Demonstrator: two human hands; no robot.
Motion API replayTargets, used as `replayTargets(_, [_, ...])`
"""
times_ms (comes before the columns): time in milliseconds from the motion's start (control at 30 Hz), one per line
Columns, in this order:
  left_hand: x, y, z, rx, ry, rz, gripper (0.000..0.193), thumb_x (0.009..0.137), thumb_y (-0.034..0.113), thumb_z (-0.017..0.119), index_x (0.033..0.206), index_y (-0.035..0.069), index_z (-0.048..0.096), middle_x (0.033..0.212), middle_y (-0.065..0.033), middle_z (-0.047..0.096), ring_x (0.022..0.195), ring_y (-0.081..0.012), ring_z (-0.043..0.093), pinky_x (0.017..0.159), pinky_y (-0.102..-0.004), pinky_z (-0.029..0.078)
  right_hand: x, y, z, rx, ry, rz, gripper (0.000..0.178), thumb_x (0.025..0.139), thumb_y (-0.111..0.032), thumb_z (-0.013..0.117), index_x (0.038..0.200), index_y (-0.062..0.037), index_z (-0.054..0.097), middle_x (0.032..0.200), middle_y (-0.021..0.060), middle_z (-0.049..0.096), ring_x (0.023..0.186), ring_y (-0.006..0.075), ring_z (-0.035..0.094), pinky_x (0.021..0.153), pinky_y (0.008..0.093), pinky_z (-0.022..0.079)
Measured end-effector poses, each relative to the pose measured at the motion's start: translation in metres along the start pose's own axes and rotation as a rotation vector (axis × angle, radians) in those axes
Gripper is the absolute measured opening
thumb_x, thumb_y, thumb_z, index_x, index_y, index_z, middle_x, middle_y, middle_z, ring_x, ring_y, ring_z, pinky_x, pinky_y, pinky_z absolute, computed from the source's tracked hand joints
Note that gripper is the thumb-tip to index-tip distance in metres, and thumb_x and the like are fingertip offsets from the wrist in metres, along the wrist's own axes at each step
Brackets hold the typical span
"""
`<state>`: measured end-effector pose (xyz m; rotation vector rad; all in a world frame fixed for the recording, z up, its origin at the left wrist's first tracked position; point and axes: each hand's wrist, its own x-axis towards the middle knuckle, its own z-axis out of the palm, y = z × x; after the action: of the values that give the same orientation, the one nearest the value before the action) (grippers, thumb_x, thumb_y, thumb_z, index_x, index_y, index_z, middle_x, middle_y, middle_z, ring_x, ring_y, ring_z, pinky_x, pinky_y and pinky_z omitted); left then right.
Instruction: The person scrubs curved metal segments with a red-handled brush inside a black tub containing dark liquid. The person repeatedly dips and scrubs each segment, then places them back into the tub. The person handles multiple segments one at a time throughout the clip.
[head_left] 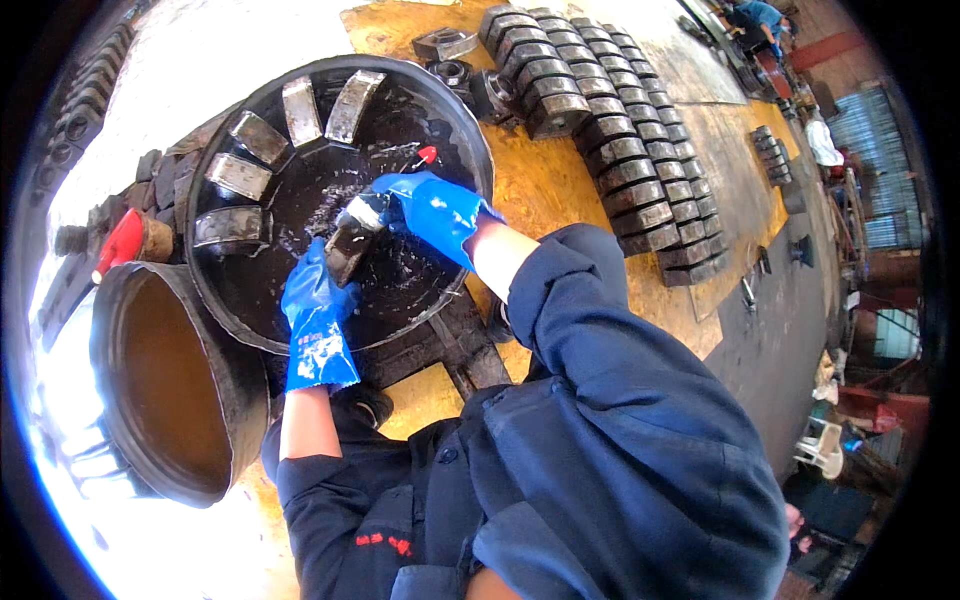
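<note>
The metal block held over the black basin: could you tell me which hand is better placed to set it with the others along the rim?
Probably the left hand: it grips the metal block from below, nearer the blocks leaning on the basin rim; the right hand holds a brush.

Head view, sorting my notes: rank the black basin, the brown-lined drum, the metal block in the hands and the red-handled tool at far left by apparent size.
1. Black basin
2. Drum, though it sits nearer the camera
3. Metal block
4. Red-handled tool, close to the block, so unsure
</note>
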<state>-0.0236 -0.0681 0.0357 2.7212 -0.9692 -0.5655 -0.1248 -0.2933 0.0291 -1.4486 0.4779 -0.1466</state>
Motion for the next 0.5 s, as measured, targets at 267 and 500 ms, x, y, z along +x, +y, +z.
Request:
replayTargets(267, [-0.011,0.002,-0.012,-0.042,0.077,0.048,0.087,0.079,0.039,0.079,0.153,0.003,0.050,0.146,-0.0234,0.061,0.134,-0.0383,0.060,0.114,-0.0448,0.047,0.016,0.008,-0.005,-0.436,-0.079,0.013,0.030,0.102,-0.007,0.055,0.126,-0.0070,0.073,0.113,0.0136,0.077,0.094,0.0207,0.073,0.085,0.0323,0.057])
replayTargets(500, [0.007,-0.037,-0.004,-0.828,0.316,0.069,0.059,0.092,0.025,0.077,0.142,0.000,0.060,0.132,-0.0207,0.071,0.124,-0.0308,0.068,0.106,-0.0414,0.053,0.031,0.049,0.006,-0.070,-0.044,0.065,0.022,0.097,-0.003,0.065,0.114,-0.0082,0.078,0.104,0.0085,0.076,0.089,0.0160,0.070,0.081,0.0345,0.058])
